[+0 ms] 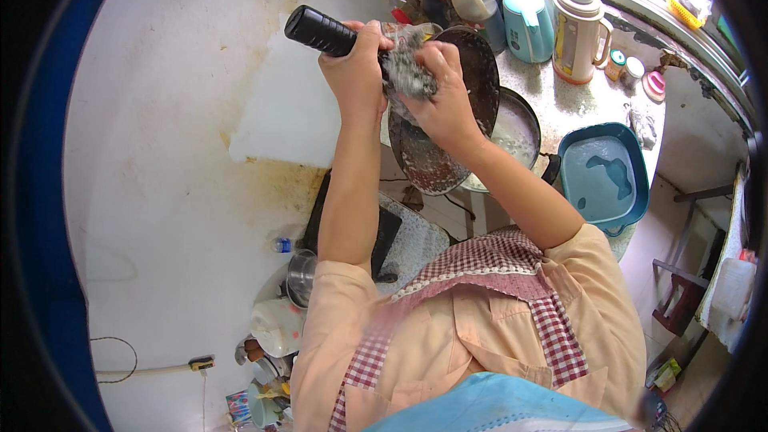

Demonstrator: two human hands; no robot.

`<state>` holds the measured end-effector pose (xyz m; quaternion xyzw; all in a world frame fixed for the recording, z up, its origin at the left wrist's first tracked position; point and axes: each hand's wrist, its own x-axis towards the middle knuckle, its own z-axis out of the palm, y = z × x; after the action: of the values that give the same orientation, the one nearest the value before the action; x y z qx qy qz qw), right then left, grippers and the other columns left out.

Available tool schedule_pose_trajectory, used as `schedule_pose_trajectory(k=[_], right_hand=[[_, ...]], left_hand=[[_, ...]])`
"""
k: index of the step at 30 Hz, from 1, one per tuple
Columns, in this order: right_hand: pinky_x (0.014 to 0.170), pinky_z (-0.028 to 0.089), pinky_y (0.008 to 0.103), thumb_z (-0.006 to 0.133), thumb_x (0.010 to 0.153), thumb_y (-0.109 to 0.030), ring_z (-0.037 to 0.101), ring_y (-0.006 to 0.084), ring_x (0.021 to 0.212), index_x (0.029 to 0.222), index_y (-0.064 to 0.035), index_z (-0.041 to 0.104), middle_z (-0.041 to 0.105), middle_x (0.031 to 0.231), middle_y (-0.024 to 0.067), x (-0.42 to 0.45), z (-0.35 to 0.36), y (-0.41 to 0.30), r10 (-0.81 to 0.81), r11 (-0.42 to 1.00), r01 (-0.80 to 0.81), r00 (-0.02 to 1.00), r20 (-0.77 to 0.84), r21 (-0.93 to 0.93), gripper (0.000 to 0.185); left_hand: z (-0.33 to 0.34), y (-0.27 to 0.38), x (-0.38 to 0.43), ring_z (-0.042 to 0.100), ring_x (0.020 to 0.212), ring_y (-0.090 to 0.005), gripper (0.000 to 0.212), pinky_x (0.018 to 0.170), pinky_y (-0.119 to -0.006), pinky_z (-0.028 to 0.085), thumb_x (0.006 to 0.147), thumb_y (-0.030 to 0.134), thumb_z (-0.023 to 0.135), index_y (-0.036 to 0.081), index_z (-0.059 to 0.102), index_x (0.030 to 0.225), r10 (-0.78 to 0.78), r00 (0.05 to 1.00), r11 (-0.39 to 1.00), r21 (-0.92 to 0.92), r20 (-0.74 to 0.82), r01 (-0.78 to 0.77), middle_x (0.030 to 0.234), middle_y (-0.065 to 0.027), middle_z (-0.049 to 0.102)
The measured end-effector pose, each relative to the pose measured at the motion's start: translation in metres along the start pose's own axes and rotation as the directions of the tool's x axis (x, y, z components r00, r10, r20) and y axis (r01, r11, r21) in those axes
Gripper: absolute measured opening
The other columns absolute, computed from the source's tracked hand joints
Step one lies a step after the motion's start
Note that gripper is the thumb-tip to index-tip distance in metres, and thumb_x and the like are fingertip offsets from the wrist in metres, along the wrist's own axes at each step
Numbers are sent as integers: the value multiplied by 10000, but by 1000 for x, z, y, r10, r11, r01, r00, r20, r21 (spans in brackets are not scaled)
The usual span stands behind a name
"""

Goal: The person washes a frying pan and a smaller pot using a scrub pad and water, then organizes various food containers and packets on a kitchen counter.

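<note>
My left hand [359, 63] grips the black ribbed handle [315, 29] of a dark frying pan [479, 66] close to where it joins the pan. The pan is held up on a tilt, and white suds streak its surface. In my right hand [447, 96] is a grey scouring pad [411, 72], foamy and blurred, pressed near the base of the handle. Beneath the raised pan stands a second round pan [536, 123] holding cloudy, sudsy water. Part of that pan is hidden by the frying pan and my right forearm.
A teal rectangular basin [642, 198] with some liquid sits at the right. Behind stand a thermos flask [577, 36], a light-blue electric kettle [528, 27], a plastic jug [477, 3] and several bottles [399, 6]. A white wall [180, 132] borders the left. Small jars [624, 66] line the table's back right.
</note>
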<state>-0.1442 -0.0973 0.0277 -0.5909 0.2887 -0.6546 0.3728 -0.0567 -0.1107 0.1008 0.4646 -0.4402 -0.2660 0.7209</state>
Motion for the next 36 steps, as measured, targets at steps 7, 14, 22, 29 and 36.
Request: schedule_pose_trajectory(k=[7, 14, 22, 29, 36], right_hand=[[838, 398, 322, 663, 716, -47, 469, 283, 918, 935, -31, 523, 443, 1006, 135, -11, -6, 21, 127, 990, -125, 991, -41, 58, 261], [835, 409, 346, 689, 644, -73, 476, 310, 927, 951, -17, 523, 453, 1011, 134, -4, 11, 19, 44, 996, -38, 996, -72, 76, 353], [820, 471, 455, 604, 756, -105, 454, 373, 1022, 1089, -120, 564, 456, 1124, 134, -70, -41, 147, 540, 512, -141, 820, 190, -848, 336], [805, 450, 507, 565, 787, -186, 478, 384, 1071, 1145, -106, 535, 450, 1170, 149, -100, -70, 196, 814, 248, -56, 553, 177, -967, 369], [838, 427, 416, 648, 741, -206, 521, 397, 991, 1052, -10, 528, 502, 1050, 216, -18, -34, 31, 380, 884, -289, 902, 205, -367, 387]], left_hand=[[-3, 2, 1, 515, 606, -160, 126, 637, -329, 468, 782, -28, 568, 24, 458, 816, 13, 999, 1000, -12, 32, -12, 658, -63, 506], [-4, -1, -1, 510, 601, -162, 127, 651, -330, 467, 785, -15, 569, 33, 453, 802, -4, 1000, 1000, -17, 10, 4, 653, -63, 502], [-10, -3, 4, 505, 612, -164, 124, 653, -337, 470, 797, -1, 576, 43, 461, 787, 1, 999, 1000, -4, 45, 0, 660, -52, 496], [-20, -9, 18, 518, 616, -169, 126, 644, -335, 474, 803, 23, 592, 46, 471, 780, -39, 999, 999, -19, 25, 39, 666, -52, 504], [-24, -7, 14, 531, 615, -169, 110, 644, -324, 472, 791, 26, 603, 35, 494, 780, 3, 1000, 1000, 17, 3, -3, 662, -56, 523]])
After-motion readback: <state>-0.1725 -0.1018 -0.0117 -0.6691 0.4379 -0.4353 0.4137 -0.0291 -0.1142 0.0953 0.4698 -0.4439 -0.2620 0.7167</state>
